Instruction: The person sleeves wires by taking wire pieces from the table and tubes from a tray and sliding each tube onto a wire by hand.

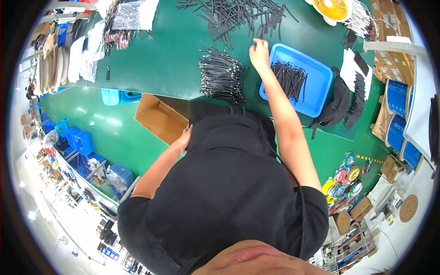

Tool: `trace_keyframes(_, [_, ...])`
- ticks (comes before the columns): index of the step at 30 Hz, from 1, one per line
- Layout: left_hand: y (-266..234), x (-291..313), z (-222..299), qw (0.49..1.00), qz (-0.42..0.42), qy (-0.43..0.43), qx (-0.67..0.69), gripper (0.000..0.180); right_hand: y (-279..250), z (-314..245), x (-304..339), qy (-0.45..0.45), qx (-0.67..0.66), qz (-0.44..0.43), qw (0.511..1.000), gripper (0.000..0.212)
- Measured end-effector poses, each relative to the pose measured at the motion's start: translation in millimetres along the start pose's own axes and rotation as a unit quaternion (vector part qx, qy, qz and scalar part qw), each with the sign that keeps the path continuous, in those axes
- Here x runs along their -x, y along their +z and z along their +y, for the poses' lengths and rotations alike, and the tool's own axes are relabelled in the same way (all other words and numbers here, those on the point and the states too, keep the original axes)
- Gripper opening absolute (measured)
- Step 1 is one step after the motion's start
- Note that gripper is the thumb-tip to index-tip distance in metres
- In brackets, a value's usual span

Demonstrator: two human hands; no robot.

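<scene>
My right hand [260, 51] reaches over the green table to the near edge of a loose pile of black tubes [229, 17]. Its fingers are drawn together at the tube ends; what they hold, if anything, is too small to make out. Below that arm stands a blue tray [320, 91] with a heap of black tube pieces [288, 79] in it. To the left of the tray lies a stack of black tubes with shiny ends [222, 75]. My left hand [184, 139] rests low beside my lap, near an open cardboard box [158, 118]; its fingers are mostly hidden.
A black bag [334, 103] hangs at the table's right edge, beside more black pieces [355, 103] on white paper. Two dark phones [361, 63] and a yellow fan [331, 9] are at the right. Plastic bags and wire bundles [118, 39] lie at the far left.
</scene>
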State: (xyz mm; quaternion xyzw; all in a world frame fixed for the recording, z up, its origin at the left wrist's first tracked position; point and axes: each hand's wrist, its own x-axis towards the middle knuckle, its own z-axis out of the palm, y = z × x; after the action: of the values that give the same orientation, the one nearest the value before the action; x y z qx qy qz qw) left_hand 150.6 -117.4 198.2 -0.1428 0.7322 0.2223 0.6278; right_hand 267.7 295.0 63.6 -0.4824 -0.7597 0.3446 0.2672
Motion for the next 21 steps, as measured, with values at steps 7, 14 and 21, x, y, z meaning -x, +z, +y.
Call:
trace_keyframes(7, [14, -19, 101, 0.858, 0.208, 0.359, -0.302, 0.03, 31, 5, -40, 0.009, 0.151, -0.036, 0.988, 0.038])
trace_keyframes(14, [107, -88, 196, 0.719, 0.158, 0.595, -0.323, 0.013, 28, 5, -13, -0.017, 0.21, -0.092, 0.973, 0.033])
trace_keyframes(21, [122, -133, 197, 0.68, 0.131, 0.605, -0.394, 0.014, -35, -18, 62, 0.08, -0.009, -0.11, 0.991, 0.021])
